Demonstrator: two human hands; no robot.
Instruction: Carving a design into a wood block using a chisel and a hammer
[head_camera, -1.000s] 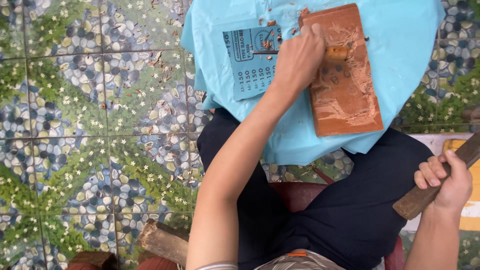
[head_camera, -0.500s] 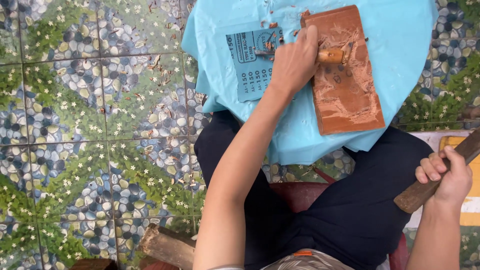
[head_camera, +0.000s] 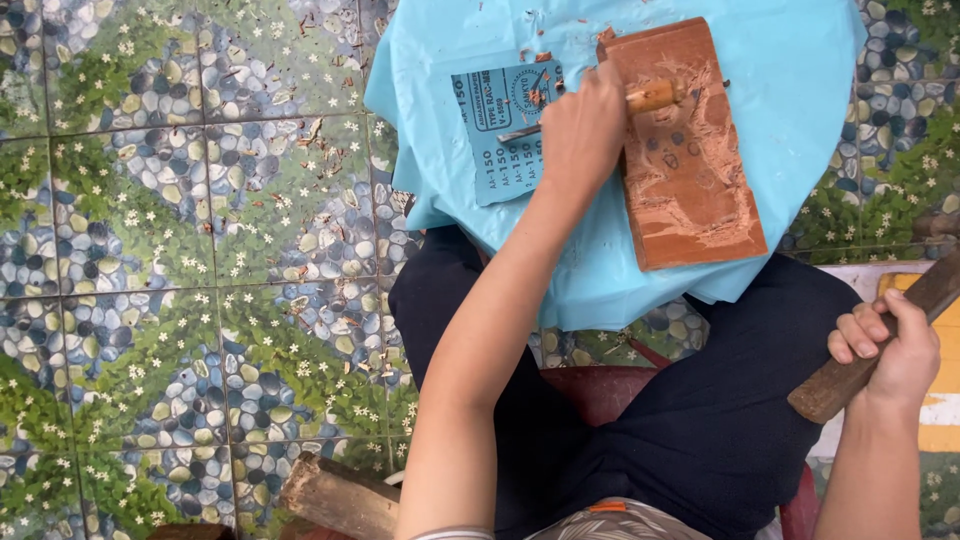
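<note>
Left hand (head_camera: 583, 128) closed around a chisel (head_camera: 655, 96) — pale wooden handle showing past the knuckles, metal end hidden, apparently set against the wooden board (head_camera: 685, 145). Grip is a full fist, likely to keep the tool steady at an angle on the wood. Right hand (head_camera: 888, 345) wrapped tight on a rough wooden mallet (head_camera: 868, 345), held off to the side above the lap, well apart from the board.

Board: reddish-brown, rectangular, its face gouged pale and rough. It lies on a light blue cloth (head_camera: 800, 90) spread over the tabletop, probably to catch chips. Just left of it, a blue sheet of sandpaper (head_camera: 495, 135), flat, with shavings on it. Floor (head_camera: 180, 250) — glossy tiles with a pebble-and-flower pattern, littered with wood chips.
</note>
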